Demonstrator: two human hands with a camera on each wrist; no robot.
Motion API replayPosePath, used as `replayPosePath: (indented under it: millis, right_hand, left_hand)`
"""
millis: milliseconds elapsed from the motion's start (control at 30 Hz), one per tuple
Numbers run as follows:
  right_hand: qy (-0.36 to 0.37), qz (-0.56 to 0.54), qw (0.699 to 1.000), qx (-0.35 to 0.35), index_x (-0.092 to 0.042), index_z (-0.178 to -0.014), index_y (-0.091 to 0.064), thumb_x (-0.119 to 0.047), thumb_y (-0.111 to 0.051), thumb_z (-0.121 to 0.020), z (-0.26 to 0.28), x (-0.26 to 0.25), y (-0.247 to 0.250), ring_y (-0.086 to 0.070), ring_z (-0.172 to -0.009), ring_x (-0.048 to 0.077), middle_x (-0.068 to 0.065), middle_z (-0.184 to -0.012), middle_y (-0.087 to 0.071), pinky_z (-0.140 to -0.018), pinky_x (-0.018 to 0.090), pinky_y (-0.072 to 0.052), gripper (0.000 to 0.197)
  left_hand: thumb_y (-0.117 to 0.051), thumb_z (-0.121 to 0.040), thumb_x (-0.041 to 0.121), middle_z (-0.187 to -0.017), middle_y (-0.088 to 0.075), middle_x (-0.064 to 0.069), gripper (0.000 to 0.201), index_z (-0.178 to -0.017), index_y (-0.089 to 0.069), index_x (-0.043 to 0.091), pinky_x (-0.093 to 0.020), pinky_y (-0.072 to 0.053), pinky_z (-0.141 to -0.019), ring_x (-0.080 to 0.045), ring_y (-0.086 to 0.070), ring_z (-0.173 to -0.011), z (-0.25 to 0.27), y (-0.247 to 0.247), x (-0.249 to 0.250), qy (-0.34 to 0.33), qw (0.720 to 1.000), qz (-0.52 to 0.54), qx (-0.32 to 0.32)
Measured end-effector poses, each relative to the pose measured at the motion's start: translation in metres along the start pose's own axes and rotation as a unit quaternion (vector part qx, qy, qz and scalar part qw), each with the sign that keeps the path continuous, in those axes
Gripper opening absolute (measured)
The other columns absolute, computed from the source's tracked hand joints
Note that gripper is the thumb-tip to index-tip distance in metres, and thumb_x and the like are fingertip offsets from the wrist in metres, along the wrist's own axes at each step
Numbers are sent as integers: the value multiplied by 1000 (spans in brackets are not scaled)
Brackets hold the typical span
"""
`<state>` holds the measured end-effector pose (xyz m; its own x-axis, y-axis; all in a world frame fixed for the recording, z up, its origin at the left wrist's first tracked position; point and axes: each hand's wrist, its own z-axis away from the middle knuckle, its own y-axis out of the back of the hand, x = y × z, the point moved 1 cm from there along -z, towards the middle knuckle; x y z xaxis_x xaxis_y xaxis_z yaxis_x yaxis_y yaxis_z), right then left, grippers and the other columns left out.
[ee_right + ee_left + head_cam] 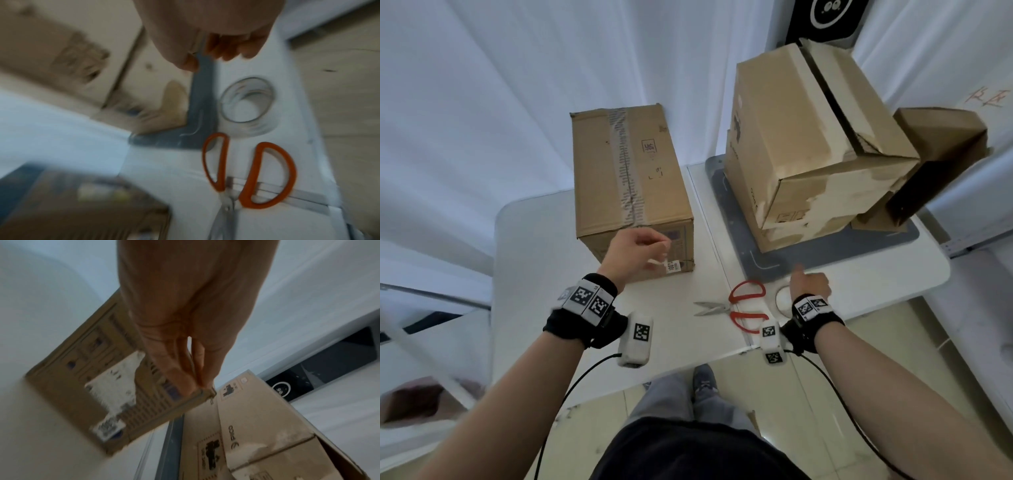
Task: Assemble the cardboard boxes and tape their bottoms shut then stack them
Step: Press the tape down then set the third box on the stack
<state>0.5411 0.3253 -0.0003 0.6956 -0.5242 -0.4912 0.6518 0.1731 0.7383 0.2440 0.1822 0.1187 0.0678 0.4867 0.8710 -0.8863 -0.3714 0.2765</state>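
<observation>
A closed cardboard box (630,178) stands on the white table (544,281), a strip of tape running along its top seam. My left hand (661,253) hovers at the box's near face, fingers loosely gathered. In the left wrist view the left hand (202,384) has its fingertips by the box's upper edge (197,395), with nothing visible between them. My right hand (804,277) is above a clear tape roll (782,298), fingers curled, thumb out, holding nothing. The right wrist view is blurred and shows the right hand (205,60), the tape roll (265,128) and red-handled scissors (247,191).
The scissors (743,306) lie on the table between my hands. Stacked cardboard boxes (808,137) sit on a grey mat (767,263) at the right, with a folded box (941,161) leaning behind them. White curtains surround the table. The table's near edge is close to my wrists.
</observation>
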Motion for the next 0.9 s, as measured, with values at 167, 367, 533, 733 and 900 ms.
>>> replayPosePath:
  millis: [167,367,533,733,900]
  right_hand:
    - [232,-121,962,-78,-16,-54,-43,-23,-54,-90,61,-75,-27,-37,-55,19,2,-51,-39,-59,31,-33,38]
    - [508,-37,844,-166,-15,-78,-63,-26,-60,-91,132,-171,-57,-53,-73,12,0,-77,-61,-67,29,-46,17]
    - [593,143,763,-214,-27,-124,-62,-35,-64,-85,149,-203,-90,-61,-104,16,-8,-123,-62,-89,37,-54,40]
    - [623,153,744,-188,-22,-110,-69,-41,-67,-87,138,-189,-99,-63,-97,17,-9,-123,-58,-85,41,-55,30]
    - [633,76,751,-174,-9,-80,-66,-20,-71,-89,137,-184,-103,-61,-83,25,3,-103,-59,-75,45,-56,15]
  left_hand:
    - [-73,-87,8,-93,-70,0,10,-96,-78,9,-10,-52,-67,2,-65,-72,-11,32,14,-150,965,-78,202]
    - [-83,-78,13,-123,-62,0,56,-129,-63,3,-25,-50,-99,-6,-62,-105,-32,50,3,-183,953,-214,110]
    - [-79,-79,17,-122,-66,-4,29,-107,-77,14,-39,-54,-94,-20,-66,-99,-38,54,-16,-234,919,-297,111]
    - [-80,-76,19,-110,-68,-3,18,-91,-79,9,-42,-59,-75,-21,-68,-89,-44,50,-46,-288,900,-291,152]
    - [-76,-86,15,-91,-60,-5,10,-82,-76,5,-39,-59,-62,-24,-64,-80,-41,39,-47,-358,857,-309,205]
